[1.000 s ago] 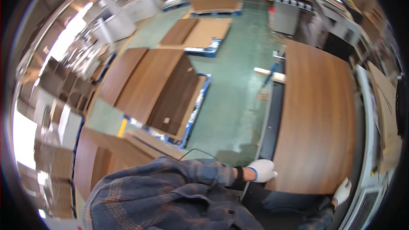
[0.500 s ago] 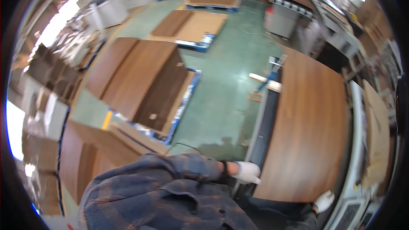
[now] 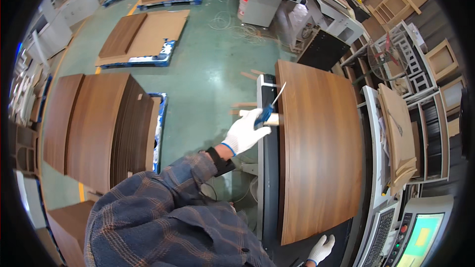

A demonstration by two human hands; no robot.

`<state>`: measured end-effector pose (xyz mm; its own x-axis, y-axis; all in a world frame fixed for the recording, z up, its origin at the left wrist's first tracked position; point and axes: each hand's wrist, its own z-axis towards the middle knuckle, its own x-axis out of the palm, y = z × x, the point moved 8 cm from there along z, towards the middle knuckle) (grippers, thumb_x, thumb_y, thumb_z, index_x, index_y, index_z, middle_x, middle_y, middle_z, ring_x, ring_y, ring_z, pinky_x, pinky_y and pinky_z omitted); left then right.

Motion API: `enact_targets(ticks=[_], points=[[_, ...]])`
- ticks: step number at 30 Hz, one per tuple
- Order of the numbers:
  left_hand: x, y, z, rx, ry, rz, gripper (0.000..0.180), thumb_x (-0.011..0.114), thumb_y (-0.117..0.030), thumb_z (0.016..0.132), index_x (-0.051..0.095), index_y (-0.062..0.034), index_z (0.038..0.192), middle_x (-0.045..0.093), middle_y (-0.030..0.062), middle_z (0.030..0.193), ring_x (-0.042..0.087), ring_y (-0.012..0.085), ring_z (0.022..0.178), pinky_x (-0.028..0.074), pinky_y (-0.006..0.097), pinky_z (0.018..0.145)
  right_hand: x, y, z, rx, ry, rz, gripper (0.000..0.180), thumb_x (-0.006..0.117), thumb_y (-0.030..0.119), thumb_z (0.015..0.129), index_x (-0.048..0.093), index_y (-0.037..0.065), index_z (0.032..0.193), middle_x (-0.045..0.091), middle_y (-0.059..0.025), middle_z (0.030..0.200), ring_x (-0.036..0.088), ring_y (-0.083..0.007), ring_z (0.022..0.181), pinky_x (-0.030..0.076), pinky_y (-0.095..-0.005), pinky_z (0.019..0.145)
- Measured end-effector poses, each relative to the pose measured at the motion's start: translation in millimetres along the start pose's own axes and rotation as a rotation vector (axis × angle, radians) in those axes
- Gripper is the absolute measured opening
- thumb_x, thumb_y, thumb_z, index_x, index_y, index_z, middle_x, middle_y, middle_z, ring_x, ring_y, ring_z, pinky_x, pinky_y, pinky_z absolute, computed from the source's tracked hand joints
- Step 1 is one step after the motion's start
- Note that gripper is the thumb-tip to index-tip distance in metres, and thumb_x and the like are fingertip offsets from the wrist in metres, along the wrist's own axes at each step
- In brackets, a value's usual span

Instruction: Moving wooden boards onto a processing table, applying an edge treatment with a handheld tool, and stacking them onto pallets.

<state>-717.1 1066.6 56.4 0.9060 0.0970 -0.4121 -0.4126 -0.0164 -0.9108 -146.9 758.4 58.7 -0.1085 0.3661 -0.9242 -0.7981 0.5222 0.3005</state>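
A wood-grain brown panel (image 3: 321,153) lies flat on a dark machine bed (image 3: 269,168) to my right. In my white-gloved left hand (image 3: 243,131), at the panel's left edge, is a blue-handled tool (image 3: 267,113) with a thin pale shaft pointing up and away. I cannot make out its exact kind. A small light wood piece (image 3: 273,119) shows beside the handle, partly covered by the hand. My gloved right hand (image 3: 322,249) is just off the panel's near edge, over the dark bed, with its fingers apart and nothing in them.
Stacked brown panels (image 3: 99,123) rest on a blue pallet to the left, with another pallet (image 3: 170,54) beyond. To the right are cardboard sheets (image 3: 398,138), a fan (image 3: 387,59), a keyboard (image 3: 378,237) and a lit screen (image 3: 420,242). Loose cables (image 3: 242,29) lie on the far floor.
My left hand has moved forward along the panel's left edge and taken hold of the blue-handled tool. My right hand has shifted left from the panel's near right corner. The view has turned right.
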Motion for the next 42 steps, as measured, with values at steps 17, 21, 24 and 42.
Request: enact_targets(ticks=[17,21,24,42], points=[[8,-30,71,-0.480,0.759,-1.555,0.029,0.048,-0.028,0.112,0.061,-0.0034,0.105,0.074,0.0182,0.101,0.065,0.0139,0.058,0.048,0.025,0.049,112,513,-17,-0.323,0.769,0.723,0.049,0.056,0.014,0.104,0.048,-0.003,0.149,0.070,-0.0134,0.117,0.067,-0.0198,0.101,0.055,-0.0353,0.091],[1,7,81,-0.617,0.601,-1.753,0.029,0.045,-0.026,0.113,0.061,-0.0028,0.108,0.072,0.0191,0.107,0.069,0.0164,0.064,0.052,0.028,0.050,135,537,3,-0.049,1.064,0.798,0.035,0.058,0.016,0.106,0.057,-0.001,0.137,0.065,-0.0030,0.119,0.061,-0.0098,0.106,0.049,-0.0260,0.094],[-4,12,88,-0.503,0.563,-1.864,0.026,0.047,-0.025,0.113,0.061,-0.0030,0.111,0.072,0.0182,0.105,0.069,0.0164,0.065,0.052,0.027,0.052,150,577,1,-0.225,1.103,0.802,0.034,0.063,0.020,0.105,0.059,0.003,0.134,0.067,-0.0003,0.109,0.062,-0.0091,0.098,0.050,-0.0268,0.089],[-133,268,73,-0.670,0.096,-1.489,0.037,0.062,-0.024,0.104,0.056,0.0014,0.130,0.069,0.0160,0.114,0.066,0.0226,0.093,0.055,0.033,0.078,93,733,217,-1.019,0.632,-0.292,0.039,0.077,0.027,0.085,0.074,0.002,0.115,0.076,-0.0154,0.090,0.072,-0.0232,0.081,0.057,-0.0373,0.079]])
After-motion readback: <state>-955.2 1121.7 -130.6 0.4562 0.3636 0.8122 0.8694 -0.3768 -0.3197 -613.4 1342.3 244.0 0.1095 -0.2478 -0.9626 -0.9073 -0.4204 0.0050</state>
